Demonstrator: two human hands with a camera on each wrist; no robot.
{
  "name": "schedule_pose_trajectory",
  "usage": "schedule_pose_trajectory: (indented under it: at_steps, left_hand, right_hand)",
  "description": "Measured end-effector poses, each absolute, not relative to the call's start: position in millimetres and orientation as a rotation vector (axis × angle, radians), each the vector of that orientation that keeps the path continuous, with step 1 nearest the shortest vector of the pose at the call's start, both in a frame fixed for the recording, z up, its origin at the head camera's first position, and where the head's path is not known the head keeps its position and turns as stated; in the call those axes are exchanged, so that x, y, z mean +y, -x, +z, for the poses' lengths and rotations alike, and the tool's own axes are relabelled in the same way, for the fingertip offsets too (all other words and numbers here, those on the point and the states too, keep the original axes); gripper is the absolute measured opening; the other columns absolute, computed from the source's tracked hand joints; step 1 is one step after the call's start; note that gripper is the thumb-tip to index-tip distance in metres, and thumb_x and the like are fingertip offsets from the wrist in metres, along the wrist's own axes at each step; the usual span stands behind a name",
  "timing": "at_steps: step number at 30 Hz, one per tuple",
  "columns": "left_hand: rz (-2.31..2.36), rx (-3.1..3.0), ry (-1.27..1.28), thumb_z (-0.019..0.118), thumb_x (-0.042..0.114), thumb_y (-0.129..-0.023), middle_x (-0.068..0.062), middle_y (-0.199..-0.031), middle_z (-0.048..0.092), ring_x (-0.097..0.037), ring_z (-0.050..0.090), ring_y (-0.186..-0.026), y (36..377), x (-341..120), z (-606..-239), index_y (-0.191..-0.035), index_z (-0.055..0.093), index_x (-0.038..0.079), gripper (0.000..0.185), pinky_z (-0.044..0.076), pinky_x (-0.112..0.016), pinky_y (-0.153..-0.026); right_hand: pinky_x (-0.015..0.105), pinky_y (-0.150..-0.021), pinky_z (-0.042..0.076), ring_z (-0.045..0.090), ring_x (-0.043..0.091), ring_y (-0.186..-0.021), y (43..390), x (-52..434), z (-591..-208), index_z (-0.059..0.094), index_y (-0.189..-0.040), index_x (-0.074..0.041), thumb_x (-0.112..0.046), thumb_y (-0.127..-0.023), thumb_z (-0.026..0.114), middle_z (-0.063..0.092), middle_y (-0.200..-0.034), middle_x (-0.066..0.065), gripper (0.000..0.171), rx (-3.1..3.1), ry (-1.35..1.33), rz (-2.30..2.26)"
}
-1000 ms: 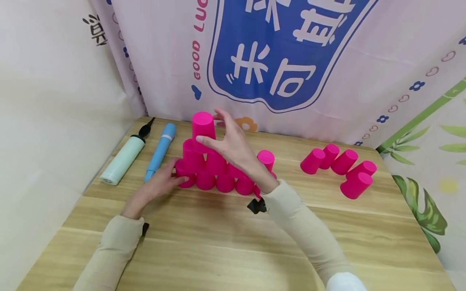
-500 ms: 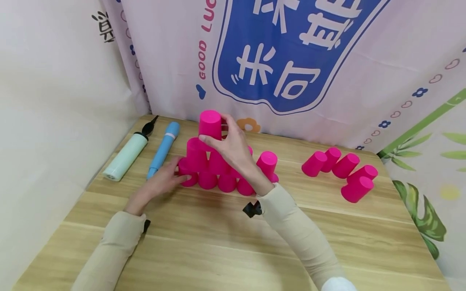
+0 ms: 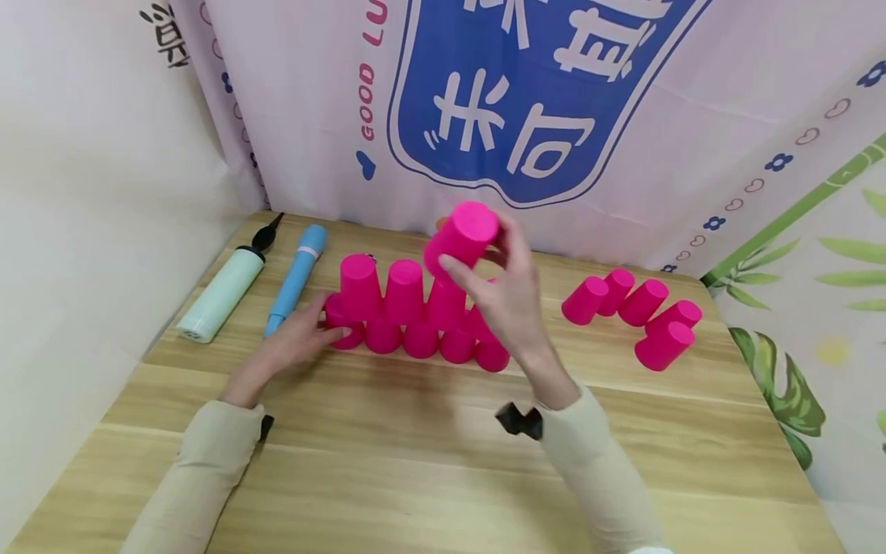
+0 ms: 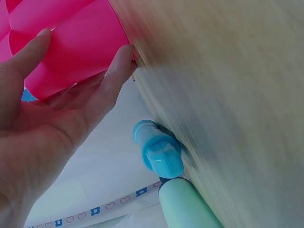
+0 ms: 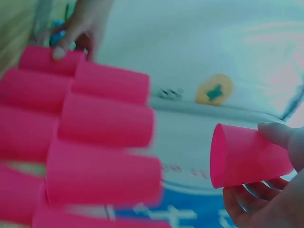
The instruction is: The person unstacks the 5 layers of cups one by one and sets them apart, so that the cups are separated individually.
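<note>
Upside-down pink cups stand in two tiers, an upper row (image 3: 404, 292) on a bottom row (image 3: 421, 342). My right hand (image 3: 515, 308) grips another pink cup (image 3: 462, 235) above the upper row, thumb in front and fingers behind; the cup is tilted. The right wrist view shows this held cup (image 5: 251, 156) apart from the stack, its open mouth facing the tiers. My left hand (image 3: 294, 338) holds the leftmost bottom cup (image 3: 348, 335) at its side. In the left wrist view, thumb and fingers lie on opposite sides of that cup (image 4: 80, 47).
Several pink cups (image 3: 647, 302) stand in a loose group on the right of the wooden table (image 3: 388, 462). On the left lie a blue pump (image 3: 296, 278) and a pale green pump (image 3: 224, 296) with a black nozzle. A printed curtain (image 3: 311, 154) hangs behind.
My right hand has carried its cup rightward from above the left of the upper row, and the cup now tilts. My left hand keeps its place at the leftmost bottom cup.
</note>
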State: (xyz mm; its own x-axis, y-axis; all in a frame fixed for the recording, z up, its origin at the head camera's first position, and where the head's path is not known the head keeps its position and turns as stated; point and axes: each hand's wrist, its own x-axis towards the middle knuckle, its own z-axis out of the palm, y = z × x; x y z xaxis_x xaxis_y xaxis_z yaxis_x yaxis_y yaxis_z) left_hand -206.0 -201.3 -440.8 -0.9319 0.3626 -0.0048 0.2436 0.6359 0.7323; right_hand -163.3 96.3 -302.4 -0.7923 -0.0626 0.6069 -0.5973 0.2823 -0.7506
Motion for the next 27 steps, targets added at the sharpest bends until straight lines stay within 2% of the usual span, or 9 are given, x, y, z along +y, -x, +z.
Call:
schedule_pose_trajectory:
  at_steps: [6,11,17,22,27]
  left_hand:
    - [1.190,2.674,-0.502,0.061,0.019,-0.096,-0.024,-0.130,0.052,-0.039,0.053,-0.118,205.3,-200.6,-438.0,-0.140,0.031,-0.002,0.057,0.047,-0.051,-0.098]
    - [1.180,2.690,-0.502,0.061,0.019,-0.096,-0.025,-0.129,0.053,-0.039,0.054,-0.116,204.1,-201.7,-436.2,-0.141,0.030,-0.003,0.058,0.048,-0.051,-0.096]
    - [1.178,2.685,-0.503,0.061,0.021,-0.096,-0.025,-0.130,0.052,-0.039,0.053,-0.117,204.1,-203.4,-434.9,-0.141,0.030,-0.002,0.060,0.047,-0.051,-0.097]
    - [1.190,2.681,-0.494,0.061,0.020,-0.096,-0.024,-0.130,0.052,-0.038,0.053,-0.117,205.0,-203.4,-437.5,-0.141,0.030,-0.002,0.058,0.047,-0.051,-0.097]
    - [1.184,2.695,-0.501,0.061,0.019,-0.096,-0.024,-0.129,0.053,-0.038,0.054,-0.117,205.1,-202.3,-438.1,-0.140,0.031,-0.002,0.058,0.048,-0.051,-0.097]
  right_hand:
    - [0.030,-0.090,0.051,0.057,0.019,-0.109,142.1,164.7,-310.8,0.047,-0.131,-0.003,-0.006,-0.078,0.079,0.059,-0.121,0.007,0.062,-2.030,-0.371,1.367]
    - [0.026,-0.090,0.052,0.058,0.018,-0.108,140.3,225.5,-332.1,0.047,-0.133,-0.010,-0.018,-0.081,0.079,0.059,-0.121,0.005,0.062,-2.124,0.029,1.279]
    - [0.034,-0.091,0.053,0.056,0.022,-0.110,148.4,271.6,-362.6,0.041,-0.138,-0.007,-0.030,-0.084,0.074,0.054,-0.127,0.009,0.067,-2.241,0.371,1.128]
    - [0.040,-0.097,0.048,0.052,0.028,-0.116,162.2,292.0,-390.6,0.036,-0.139,-0.002,-0.026,-0.085,0.072,0.047,-0.133,0.014,0.069,-2.281,0.491,1.113]
    - [0.042,-0.107,0.040,0.045,0.033,-0.126,175.4,306.8,-415.1,0.031,-0.142,0.000,-0.021,-0.086,0.070,0.042,-0.138,0.019,0.071,-2.338,0.577,1.093]
